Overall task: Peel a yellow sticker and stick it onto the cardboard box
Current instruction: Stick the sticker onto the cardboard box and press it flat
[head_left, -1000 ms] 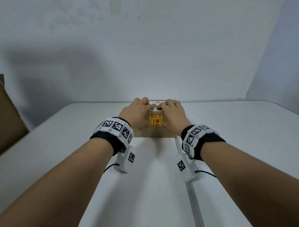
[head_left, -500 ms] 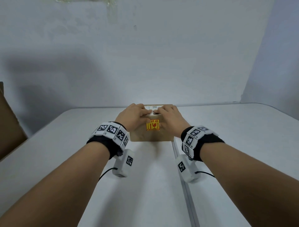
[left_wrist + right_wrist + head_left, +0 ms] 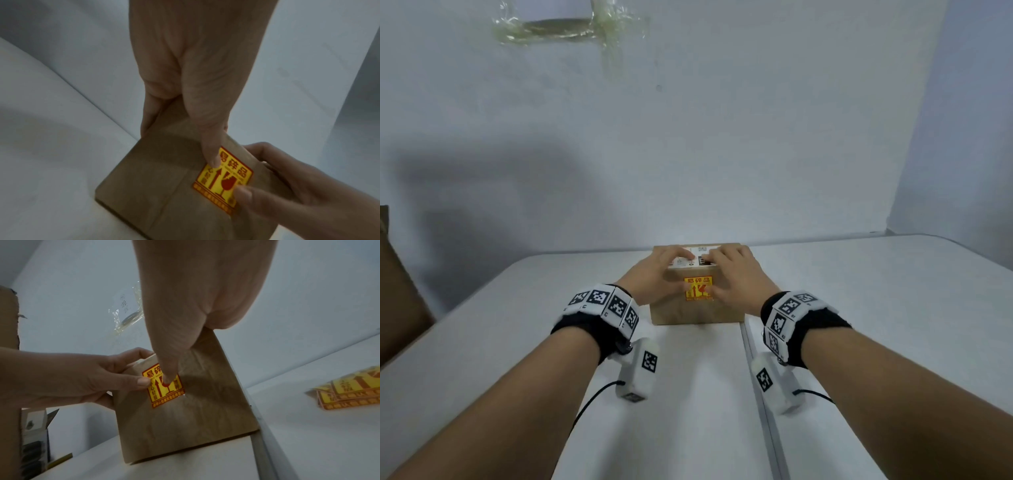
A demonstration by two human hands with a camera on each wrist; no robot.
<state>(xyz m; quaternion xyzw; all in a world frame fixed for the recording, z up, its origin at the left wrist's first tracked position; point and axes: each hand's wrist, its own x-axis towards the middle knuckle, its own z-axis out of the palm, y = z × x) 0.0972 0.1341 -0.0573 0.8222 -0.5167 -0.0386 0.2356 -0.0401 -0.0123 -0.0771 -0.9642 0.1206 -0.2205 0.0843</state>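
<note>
**Both thumbs on the yellow sticker**

White tabletop runs back to a pale wall, and a small cardboard box stands on it near the far edge, just left of a seam in the surface. A yellow sticker with red print, an arrow and a broken-glass mark, lies flat on the box's near face, up toward the top edge.

The left hand is wrapped over the box's upper left part: its fingers curl over the top, where a white label shows between the two hands, and its thumb lies down the front face with the tip pressing the sticker's upper left corner. The right hand mirrors it on the other side, fingers curled over the top edge and thumb pressed onto the sticker near its middle. So both hands grip the box, with the thumbs flat on the sticker.

Black wristbands with white coded tags and small white cameras sit on both wrists. In the right wrist view a loose pile of further yellow stickers lies on the table to the right of the box, well apart from it. A larger brown carton stands at the table's left edge, and a patch of clear tape is stuck on the wall above.
</note>
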